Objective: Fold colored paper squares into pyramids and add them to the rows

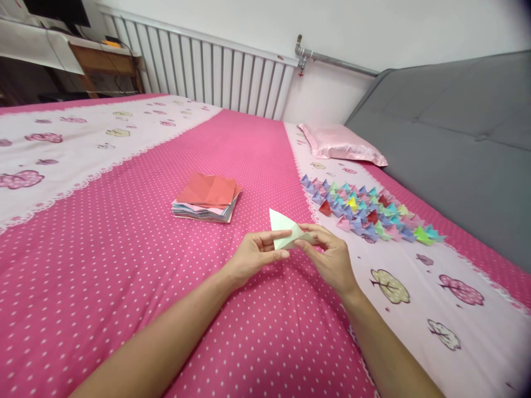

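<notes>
A pale green sheet of origami paper (pixel 286 228), partly folded with a pointed corner standing up, is held above the bed between my two hands. My left hand (pixel 255 251) grips its left side, index finger across the front and thumb below. On the right side, my right hand (pixel 329 254) pinches the paper between thumb and fingers. A stack of square paper (pixel 207 193), orange-red on top, lies ahead of my left hand. Beyond my right hand, several rows of small folded paper boats (pixel 369 213) in many colours stand on the sheet.
The pink dotted bedsheet (pixel 136 237) has pale printed bands. A pink pillow (pixel 342 143) lies near the grey headboard (pixel 452 121). Behind the bed are a white radiator (pixel 199 63) and a grey pipe (pixel 340 59). A desk (pixel 103 61) with a monitor (pixel 60 11) stands at far left.
</notes>
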Demonstrator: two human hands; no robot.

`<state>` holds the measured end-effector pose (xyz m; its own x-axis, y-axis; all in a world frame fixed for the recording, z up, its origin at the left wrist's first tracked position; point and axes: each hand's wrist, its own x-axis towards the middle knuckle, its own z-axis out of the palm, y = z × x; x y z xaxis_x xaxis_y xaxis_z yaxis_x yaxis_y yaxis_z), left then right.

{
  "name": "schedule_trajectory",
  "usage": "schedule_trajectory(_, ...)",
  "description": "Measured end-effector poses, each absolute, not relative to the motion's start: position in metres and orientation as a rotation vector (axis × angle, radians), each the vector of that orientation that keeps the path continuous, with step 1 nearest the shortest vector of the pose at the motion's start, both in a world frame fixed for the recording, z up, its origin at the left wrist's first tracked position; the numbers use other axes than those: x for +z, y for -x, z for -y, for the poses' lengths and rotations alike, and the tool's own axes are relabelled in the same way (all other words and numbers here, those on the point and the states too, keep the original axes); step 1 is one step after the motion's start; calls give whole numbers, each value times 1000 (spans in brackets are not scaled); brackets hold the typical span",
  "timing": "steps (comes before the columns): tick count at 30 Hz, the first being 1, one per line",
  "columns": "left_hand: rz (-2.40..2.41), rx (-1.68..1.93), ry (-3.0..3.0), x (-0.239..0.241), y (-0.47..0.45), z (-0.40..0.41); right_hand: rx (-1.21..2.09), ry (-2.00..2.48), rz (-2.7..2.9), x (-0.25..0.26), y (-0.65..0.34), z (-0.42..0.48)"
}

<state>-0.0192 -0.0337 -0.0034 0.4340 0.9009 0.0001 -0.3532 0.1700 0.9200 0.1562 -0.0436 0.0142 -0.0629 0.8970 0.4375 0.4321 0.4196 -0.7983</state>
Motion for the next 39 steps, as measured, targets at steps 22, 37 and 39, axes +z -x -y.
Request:
schedule_trajectory(22,-772,908,-1152,-10,17,32,803,1066,1096,12,-142,48)
schedule_trajectory(37,-778,967,-1032,-5,16,32,978,1145,1243,-5,-133,51)
schedule_trajectory(39,-801,963,-1015,-4,16,33,926,1148,1229,-3,-134,51)
